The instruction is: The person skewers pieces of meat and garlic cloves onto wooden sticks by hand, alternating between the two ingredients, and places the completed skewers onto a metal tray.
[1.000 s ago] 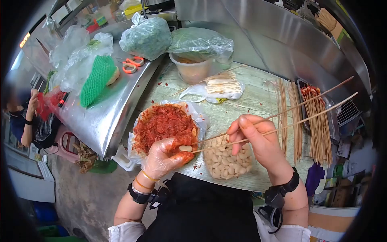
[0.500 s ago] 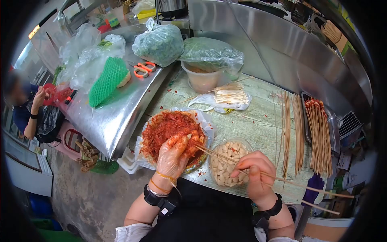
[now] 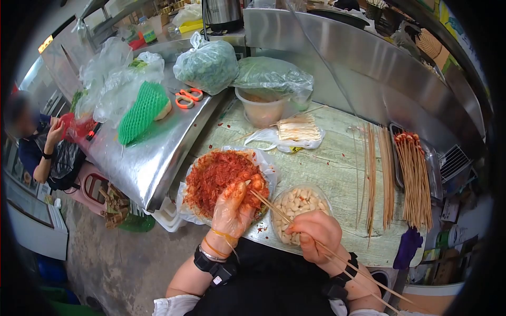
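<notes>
While my right hand (image 3: 314,235) is clenching the two bamboo skewers (image 3: 269,206) at lower centre, mid-shaft because they look light and snappable, my gloved left hand (image 3: 232,208) is touching their tips over the red paste (image 3: 211,171); its grip I cannot tell.

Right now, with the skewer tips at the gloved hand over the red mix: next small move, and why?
Probably ease the skewers forward through whatever the left hand pinches. The right hand grips both skewers, their tips meet the gloved fingers above the red mix, and no piece shows on the bare shafts. The pinched piece itself is hidden.
</notes>
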### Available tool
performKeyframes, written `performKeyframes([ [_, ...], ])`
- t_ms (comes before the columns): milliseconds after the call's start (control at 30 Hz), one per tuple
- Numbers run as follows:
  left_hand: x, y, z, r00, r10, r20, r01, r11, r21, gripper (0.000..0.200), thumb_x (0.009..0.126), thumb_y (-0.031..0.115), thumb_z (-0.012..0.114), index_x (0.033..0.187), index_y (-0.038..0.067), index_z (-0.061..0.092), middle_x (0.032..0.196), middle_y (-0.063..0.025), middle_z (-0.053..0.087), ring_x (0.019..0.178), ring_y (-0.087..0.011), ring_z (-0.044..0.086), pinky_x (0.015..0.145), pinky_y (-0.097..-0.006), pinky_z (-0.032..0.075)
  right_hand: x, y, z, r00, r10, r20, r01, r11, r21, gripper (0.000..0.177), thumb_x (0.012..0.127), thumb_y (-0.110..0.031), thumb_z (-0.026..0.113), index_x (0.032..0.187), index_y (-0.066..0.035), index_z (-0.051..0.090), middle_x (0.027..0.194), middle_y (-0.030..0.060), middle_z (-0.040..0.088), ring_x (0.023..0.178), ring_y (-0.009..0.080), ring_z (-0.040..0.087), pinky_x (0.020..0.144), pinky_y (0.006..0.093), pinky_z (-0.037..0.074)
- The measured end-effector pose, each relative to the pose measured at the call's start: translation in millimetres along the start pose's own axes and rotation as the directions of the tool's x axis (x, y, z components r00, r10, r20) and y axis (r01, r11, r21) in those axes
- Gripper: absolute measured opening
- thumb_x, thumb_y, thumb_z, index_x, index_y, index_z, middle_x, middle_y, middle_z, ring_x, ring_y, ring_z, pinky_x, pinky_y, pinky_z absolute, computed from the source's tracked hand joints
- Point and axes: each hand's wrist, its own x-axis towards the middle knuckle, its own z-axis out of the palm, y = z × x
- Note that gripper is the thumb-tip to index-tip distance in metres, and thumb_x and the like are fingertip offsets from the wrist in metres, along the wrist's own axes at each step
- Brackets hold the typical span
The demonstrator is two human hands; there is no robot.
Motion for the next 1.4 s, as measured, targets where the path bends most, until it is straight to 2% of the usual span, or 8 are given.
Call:
performKeyframes([
  [400,1,-6,1,0.996,0.085,-0.03,-0.085,0.996,0.007,0.026,0.094,0.015,0.05,0.114,-0.002,0.051,0.104,-0.013,0.061,0.096,-0.0227,0.06,0.088,-0.0359,0.051,0,5,11,0.997,-0.081,-0.004,0.081,0.996,-0.025,0.015,0.09,-0.016,0.052,0.088,-0.005,0.061,0.082,0.0112,0.063,0.069,0.0244,0.062,0.057,0.0308,0.049],
  [667,3,-9,3,0.989,0.127,-0.077,-0.133,0.987,-0.086,0.022,0.094,0.013,0.051,0.111,-0.001,0.052,0.104,-0.0132,0.061,0.094,-0.0225,0.061,0.086,-0.0349,0.052,3,6,21,0.992,-0.129,-0.006,0.129,0.991,-0.037,0.012,0.087,-0.012,0.055,0.09,-0.002,0.061,0.084,0.0126,0.062,0.067,0.0251,0.062,0.055,0.031,0.049],
  [733,4,-9,3,0.985,0.14,-0.099,-0.148,0.985,-0.083,0.022,0.093,0.012,0.051,0.111,-0.001,0.053,0.105,-0.0135,0.062,0.095,-0.0229,0.062,0.086,-0.0352,0.052,4,7,23,0.99,-0.135,0.044,0.136,0.99,-0.031,0.011,0.086,-0.01,0.056,0.089,-0.002,0.061,0.084,0.0127,0.062,0.066,0.0252,0.062,0.054,0.0313,0.049],
  [967,5,-11,-3,0.966,0.221,-0.132,-0.224,0.975,-0.006,0.019,0.093,0.01,0.05,0.11,0.0,0.053,0.105,-0.0134,0.062,0.094,-0.023,0.063,0.082,-0.0342,0.055,14,4,29,0.991,-0.133,0.021,0.133,0.99,-0.035,0.009,0.084,-0.008,0.058,0.089,-0.001,0.061,0.084,0.0124,0.062,0.065,0.0256,0.061,0.054,0.0315,0.049],
  [1033,5,-10,-4,0.96,0.249,-0.131,-0.25,0.968,0.009,0.019,0.093,0.009,0.05,0.109,0.0,0.053,0.104,-0.0133,0.062,0.093,-0.0227,0.063,0.08,-0.0332,0.056,13,5,32,0.99,-0.119,0.071,0.123,0.991,-0.058,0.027,0.069,-0.003,0.071,0.094,-0.003,0.06,0.09,0.0115,0.06,0.072,0.0261,0.063,0.059,0.0322,0.052],
  [1200,7,-5,-4,0.952,0.254,-0.171,-0.24,0.966,0.1,0.018,0.094,0.01,0.049,0.108,0.001,0.054,0.097,-0.0131,0.064,0.088,-0.0202,0.065,0.066,-0.0261,0.056,16,5,39,0.987,-0.119,0.107,0.128,0.988,-0.087,0.028,0.069,-0.004,0.071,0.094,-0.002,0.06,0.092,0.0115,0.06,0.073,0.0264,0.062,0.06,0.0318,0.052],
  [1333,8,-3,-1,0.938,0.272,-0.214,-0.244,0.959,0.146,0.018,0.094,0.011,0.05,0.108,0.001,0.054,0.093,-0.0126,0.064,0.084,-0.0194,0.065,0.065,-0.0261,0.055,18,6,49,0.984,-0.136,0.114,0.146,0.985,-0.09,0.019,0.073,0.0,0.066,0.091,-0.001,0.061,0.094,0.0128,0.061,0.074,0.0263,0.063,0.06,0.0324,0.052],
  [1400,7,-6,3,0.946,0.293,-0.136,-0.263,0.943,0.206,0.016,0.094,0.011,0.05,0.106,0.002,0.054,0.093,-0.0122,0.063,0.081,-0.0189,0.064,0.068,-0.0281,0.055,20,11,54,0.985,-0.125,0.117,0.14,0.981,-0.133,0.019,0.073,0.0,0.066,0.092,-0.001,0.061,0.094,0.0127,0.06,0.075,0.0267,0.063,0.061,0.0324,0.052],
])
